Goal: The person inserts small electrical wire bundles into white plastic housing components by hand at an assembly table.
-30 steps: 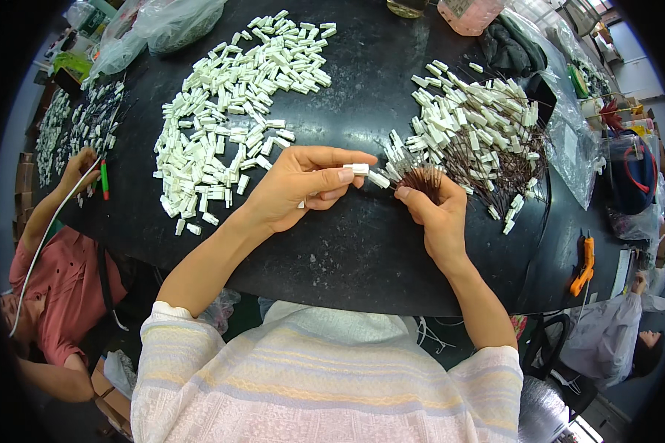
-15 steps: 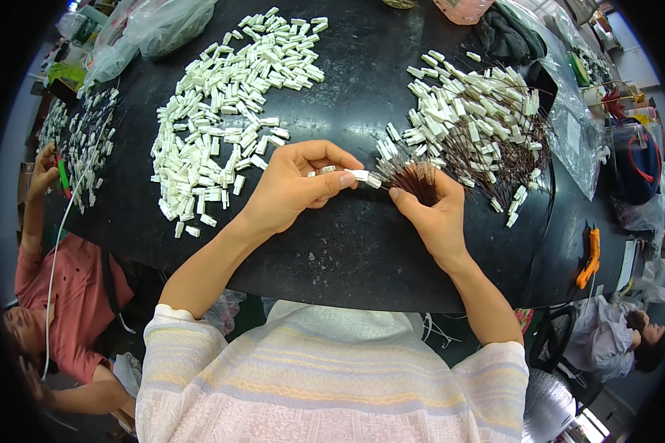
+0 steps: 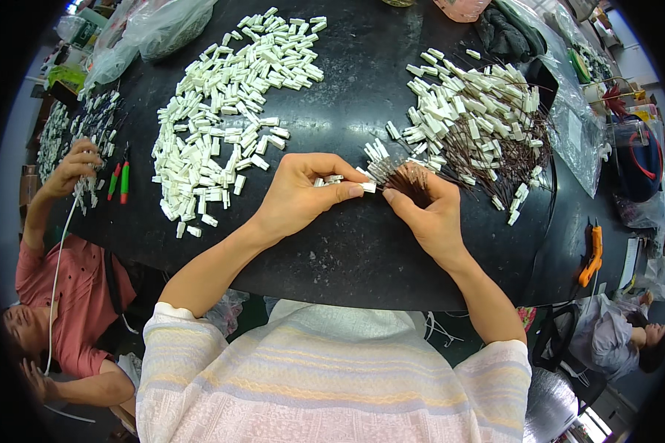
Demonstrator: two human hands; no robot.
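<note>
Okay, so I'd call it partway; the right heap (image 3: 451, 111) has white connectors mixed with brown wires, so those look done to me; the left heap (image 3: 216, 96) seems bare, so plenty to go; my left hand (image 3: 292, 193) pinches one white connector (image 3: 369, 188), right by the brown wire bundle (image 3: 414, 184) my right hand (image 3: 437, 214) grips, over the dark surface (image 3: 332, 258); it's small, blocky, plain; can't tell whether a wire's seated.
</note>
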